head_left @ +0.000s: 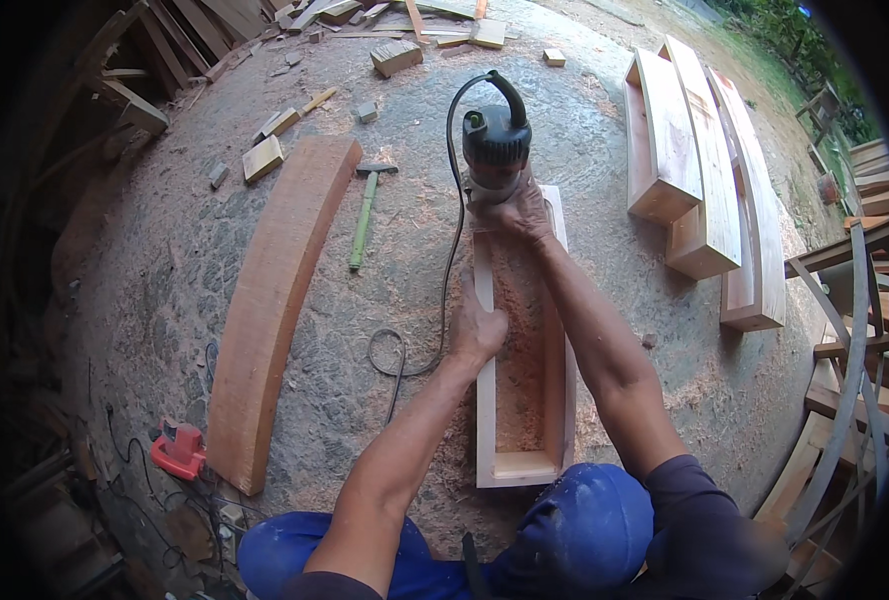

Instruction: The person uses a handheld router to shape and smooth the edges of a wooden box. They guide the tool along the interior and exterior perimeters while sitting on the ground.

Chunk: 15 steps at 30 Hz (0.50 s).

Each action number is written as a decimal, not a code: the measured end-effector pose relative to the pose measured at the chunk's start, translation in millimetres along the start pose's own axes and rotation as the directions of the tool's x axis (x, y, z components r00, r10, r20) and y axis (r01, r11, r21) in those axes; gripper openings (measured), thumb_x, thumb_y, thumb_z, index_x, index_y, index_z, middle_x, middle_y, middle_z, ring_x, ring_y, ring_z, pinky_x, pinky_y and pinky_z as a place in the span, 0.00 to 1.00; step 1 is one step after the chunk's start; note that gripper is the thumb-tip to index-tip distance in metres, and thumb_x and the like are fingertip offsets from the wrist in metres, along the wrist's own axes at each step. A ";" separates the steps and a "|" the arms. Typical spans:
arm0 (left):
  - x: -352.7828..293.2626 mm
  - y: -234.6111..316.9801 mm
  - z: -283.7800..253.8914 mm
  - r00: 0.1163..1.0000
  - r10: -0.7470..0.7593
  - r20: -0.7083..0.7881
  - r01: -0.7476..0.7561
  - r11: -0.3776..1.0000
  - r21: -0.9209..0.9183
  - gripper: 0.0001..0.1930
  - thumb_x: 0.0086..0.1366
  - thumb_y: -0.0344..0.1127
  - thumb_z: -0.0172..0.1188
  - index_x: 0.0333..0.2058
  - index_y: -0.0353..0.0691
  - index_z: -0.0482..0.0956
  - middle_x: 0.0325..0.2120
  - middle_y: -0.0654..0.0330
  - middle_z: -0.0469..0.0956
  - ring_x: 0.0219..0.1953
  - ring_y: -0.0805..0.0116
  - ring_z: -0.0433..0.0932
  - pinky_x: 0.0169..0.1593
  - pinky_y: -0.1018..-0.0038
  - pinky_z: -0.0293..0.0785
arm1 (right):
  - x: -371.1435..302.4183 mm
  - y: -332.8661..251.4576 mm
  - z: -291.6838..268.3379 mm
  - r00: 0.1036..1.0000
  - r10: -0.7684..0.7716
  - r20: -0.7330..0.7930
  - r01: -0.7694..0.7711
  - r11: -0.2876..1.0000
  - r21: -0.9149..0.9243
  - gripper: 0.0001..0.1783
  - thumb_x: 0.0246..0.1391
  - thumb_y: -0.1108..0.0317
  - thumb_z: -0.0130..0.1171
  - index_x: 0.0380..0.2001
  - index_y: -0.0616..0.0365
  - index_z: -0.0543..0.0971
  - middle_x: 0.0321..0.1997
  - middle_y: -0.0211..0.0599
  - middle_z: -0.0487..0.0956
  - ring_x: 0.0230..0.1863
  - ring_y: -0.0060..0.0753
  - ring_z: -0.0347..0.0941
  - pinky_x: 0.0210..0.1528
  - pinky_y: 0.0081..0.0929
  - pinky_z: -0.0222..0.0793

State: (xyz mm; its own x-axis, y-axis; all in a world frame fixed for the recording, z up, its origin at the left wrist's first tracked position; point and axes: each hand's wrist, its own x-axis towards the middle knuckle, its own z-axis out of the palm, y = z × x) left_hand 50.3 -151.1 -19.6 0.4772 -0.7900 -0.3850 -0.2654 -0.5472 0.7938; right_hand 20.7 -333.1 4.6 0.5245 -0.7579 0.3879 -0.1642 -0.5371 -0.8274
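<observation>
1. Gripping the base of a black power router [495,140], the right hand [525,212] is closed around it at the far end of a long open wooden box [523,340].
2. The box lies on the sawdust-strewn ground [665,370], its long axis running away from the person; the router stands upright on its far end wall, handle uppermost.
3. The left hand [477,325] presses on the box's left wall, fingers curled over the edge.
4. One black cord [435,300] trails from the router and loops left of the box.
5. Counted nearby: one curved plank [275,290], one green-handled hammer [367,215], three similar boxes [705,180] at the right, one red tool [179,450].
</observation>
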 end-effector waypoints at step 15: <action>-1.7 4.3 0.8 1.000 -0.025 -0.011 0.025 1.000 -0.010 0.52 0.55 0.29 0.61 0.77 0.35 0.46 0.54 0.34 0.80 0.55 0.40 0.82 0.63 0.58 0.77 | 14.4 41.7 13.9 0.996 -0.031 -0.081 0.030 1.000 -0.009 0.45 0.45 0.57 0.73 0.62 0.53 0.61 0.55 0.42 0.76 0.56 0.45 0.76 0.60 0.38 0.72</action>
State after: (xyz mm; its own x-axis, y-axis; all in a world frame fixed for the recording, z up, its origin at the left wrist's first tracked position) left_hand 47.6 -152.3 -16.0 0.4928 -0.7730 -0.3995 -0.2452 -0.5639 0.7886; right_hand 33.0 -361.3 -30.0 0.4598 -0.7685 0.4450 -0.1553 -0.5629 -0.8118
